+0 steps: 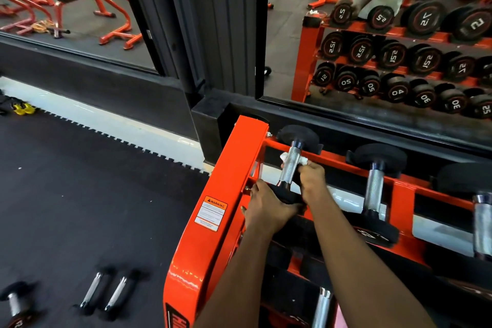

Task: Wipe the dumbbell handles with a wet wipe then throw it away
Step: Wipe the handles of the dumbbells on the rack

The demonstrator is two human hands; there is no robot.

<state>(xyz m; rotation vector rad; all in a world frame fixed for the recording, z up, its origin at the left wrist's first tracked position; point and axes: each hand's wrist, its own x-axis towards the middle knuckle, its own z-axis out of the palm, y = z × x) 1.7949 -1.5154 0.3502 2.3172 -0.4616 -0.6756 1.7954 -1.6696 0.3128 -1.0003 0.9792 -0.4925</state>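
Observation:
The leftmost dumbbell on the top shelf of the orange rack has a knurled steel handle between two black heads. A white wet wipe is wrapped under and around that handle; it shows on both sides. My right hand pinches the wipe against the handle from the right. My left hand grips the near black head of the same dumbbell. A second dumbbell handle lies further right on the shelf, and a third handle lies at the frame's right edge.
A mirror behind the rack reflects the loaded shelves and a person. Three small dumbbells lie on the black rubber floor at lower left. Another steel handle sits on a lower shelf. Orange benches show in the left mirror.

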